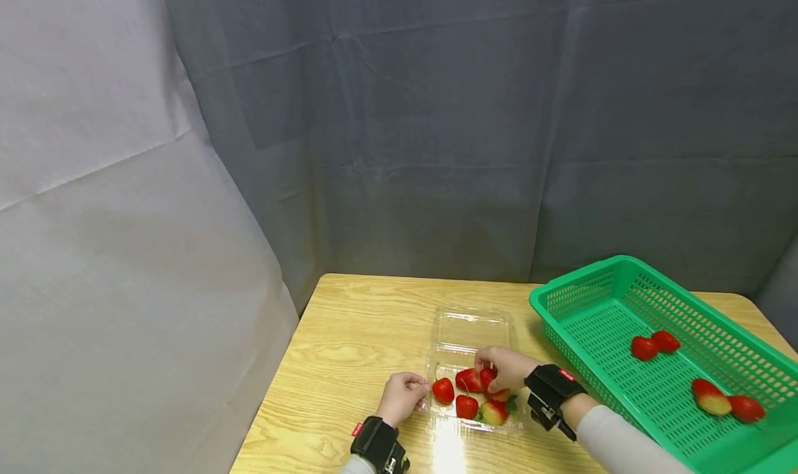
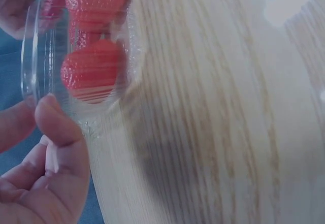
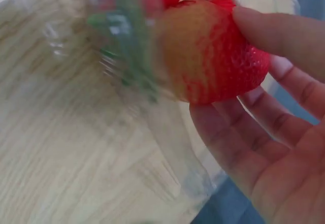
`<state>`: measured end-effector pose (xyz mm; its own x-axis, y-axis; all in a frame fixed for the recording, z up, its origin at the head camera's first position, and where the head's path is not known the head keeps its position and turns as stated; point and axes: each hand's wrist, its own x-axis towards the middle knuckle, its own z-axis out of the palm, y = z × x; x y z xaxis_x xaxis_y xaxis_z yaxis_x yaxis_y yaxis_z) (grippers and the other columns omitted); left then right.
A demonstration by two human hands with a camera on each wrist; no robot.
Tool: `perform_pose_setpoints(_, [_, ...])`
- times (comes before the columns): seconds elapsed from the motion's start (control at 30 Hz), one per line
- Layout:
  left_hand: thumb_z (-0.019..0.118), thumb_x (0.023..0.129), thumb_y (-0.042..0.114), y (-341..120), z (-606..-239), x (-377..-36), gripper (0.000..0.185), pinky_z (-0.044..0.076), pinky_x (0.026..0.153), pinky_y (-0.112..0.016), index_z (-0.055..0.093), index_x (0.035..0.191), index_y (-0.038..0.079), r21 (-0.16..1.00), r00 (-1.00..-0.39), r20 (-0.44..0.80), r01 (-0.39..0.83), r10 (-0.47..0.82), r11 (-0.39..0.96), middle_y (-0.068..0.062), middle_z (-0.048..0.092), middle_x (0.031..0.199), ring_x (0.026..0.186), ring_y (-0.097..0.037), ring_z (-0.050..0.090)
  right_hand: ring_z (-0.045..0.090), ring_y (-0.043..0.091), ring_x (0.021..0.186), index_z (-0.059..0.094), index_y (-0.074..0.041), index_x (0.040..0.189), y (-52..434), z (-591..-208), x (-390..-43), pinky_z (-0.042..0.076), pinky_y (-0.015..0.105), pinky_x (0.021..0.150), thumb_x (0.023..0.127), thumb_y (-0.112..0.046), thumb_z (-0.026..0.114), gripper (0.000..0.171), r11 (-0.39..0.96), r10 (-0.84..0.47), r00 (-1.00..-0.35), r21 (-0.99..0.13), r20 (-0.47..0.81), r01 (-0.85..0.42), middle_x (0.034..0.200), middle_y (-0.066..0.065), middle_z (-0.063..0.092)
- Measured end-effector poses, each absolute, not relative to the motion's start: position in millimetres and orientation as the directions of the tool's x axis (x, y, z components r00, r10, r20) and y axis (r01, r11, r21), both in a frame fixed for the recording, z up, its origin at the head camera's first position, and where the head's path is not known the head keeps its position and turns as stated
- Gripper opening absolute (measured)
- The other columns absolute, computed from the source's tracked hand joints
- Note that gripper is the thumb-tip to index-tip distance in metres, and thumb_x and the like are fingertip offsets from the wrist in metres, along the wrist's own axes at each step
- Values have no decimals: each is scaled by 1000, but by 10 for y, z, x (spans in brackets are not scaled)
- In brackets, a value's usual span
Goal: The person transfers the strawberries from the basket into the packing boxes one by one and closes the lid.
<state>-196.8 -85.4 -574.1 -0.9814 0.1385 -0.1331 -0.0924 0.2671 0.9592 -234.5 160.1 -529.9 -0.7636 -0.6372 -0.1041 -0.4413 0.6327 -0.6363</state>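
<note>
Closest to me is the pale sleeve (image 1: 623, 439) on my right arm; then comes my left hand (image 1: 400, 398), thumb and forefinger pinching the near-left edge of a clear plastic clamshell box (image 2: 30, 56). For something so light that seems the right hold: firm enough to stop it sliding, soft enough not to buckle the wall. Inside, a yellow-and-red strawberry with green leaves (image 1: 494, 412) lies nearest, a stemmed red strawberry (image 1: 466, 407) beside it, another stemmed one (image 1: 443, 391) by the left wall. Just past these, my right hand (image 1: 508, 366) grasps a red strawberry with a pale yellow part (image 3: 218, 56) at the box's right side, thumb over it and fingers beneath; whether it bears on the floor of the box I can't tell. I'd judge it best to lower it fully into a gap, ease the thumb off first and slide the fingers out sideways, so they don't catch the wall or roll the red strawberry (image 1: 470, 380) just next to it. The lid (image 1: 474, 328) lies folded back beyond, out of my way. Off to the right, the green basket (image 1: 598, 328) holds four more strawberries (image 1: 644, 348), in two pairs, well apart from my fingers.
</note>
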Motion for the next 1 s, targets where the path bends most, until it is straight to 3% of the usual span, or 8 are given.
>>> perform_pose_setpoints(0.2, [64, 81, 0, -856, -5733, -1969, 10, 48, 45, -23, 64, 87, -7, 959, -981, -136, -94, 141, 266, -3, 56, 61, 49, -9, 51, 45, 17, 70, 56, -8, 82, 1511, -5379, -2305, 39, 27, 58, 61, 7, 74, 31, 719, -588, -800, -531, -120, -449, 80, 3, 52])
perform_pose_setpoints(0.37, [64, 81, -1, -845, -5732, -1962, 9, 48, 44, -22, 63, 86, -8, 960, -983, -126, -86, 137, 265, -2, 55, 61, 48, -8, 51, 44, 18, 70, 57, -7, 83, 1499, -5356, -2297, 39, 28, 59, 65, 6, 73, 28, 729, -587, -798, -518, -137, -448, 79, 3, 51])
perform_pose_setpoints(0.57, [64, 81, 0, -856, -5723, -1949, 8, 49, 45, -24, 64, 86, -7, 955, -981, -137, -95, 134, 281, -2, 55, 61, 49, -9, 51, 57, 33, 94, 60, -2, 107, 1751, -4790, -2409, 49, 42, 78, 83, -9, 65, 26, 652, -625, -777, -601, -79, -463, 105, 15, 60])
perform_pose_setpoints(0.73, [64, 81, 1, -872, -5716, -1949, 10, 49, 46, -25, 64, 87, -7, 954, -981, -139, -96, 135, 284, -5, 57, 63, 50, -10, 52, 49, 40, 108, 50, 2, 123, 2357, -4162, -2646, 42, 50, 87, 89, -13, 59, 38, 721, -403, -906, -565, 129, -401, 121, 23, 51])
perform_pose_setpoints(0.8, [64, 82, 2, -883, -5715, -1946, 10, 49, 46, -25, 64, 87, -7, 953, -981, -140, -97, 135, 286, -5, 57, 63, 50, -10, 52, 44, 43, 111, 45, 3, 127, 2647, -4077, -2731, 39, 52, 89, 90, -11, 57, 41, 770, -299, -942, -545, 151, -332, 124, 26, 46])
perform_pose_setpoints(0.93, [65, 82, 3, -901, -5719, -1945, 10, 49, 45, -25, 63, 87, -6, 952, -981, -139, -95, 135, 292, -6, 57, 63, 50, -10, 52, 37, 51, 109, 39, 11, 126, 3236, -4258, -2826, 37, 58, 85, 88, -9, 56, 46, 842, -197, -977, -496, 80, -210, 121, 36, 38])
perform_pose_setpoints(1.0, [65, 82, 3, -905, -5712, -1941, 10, 49, 45, -25, 63, 87, -6, 951, -980, -143, -97, 138, 292, -5, 57, 63, 50, -9, 52, 39, 53, 103, 40, 14, 122, 3487, -4477, -2805, 40, 57, 78, 86, -8, 58, 47, 871, -156, -987, -466, 37, -155, 116, 40, 39])
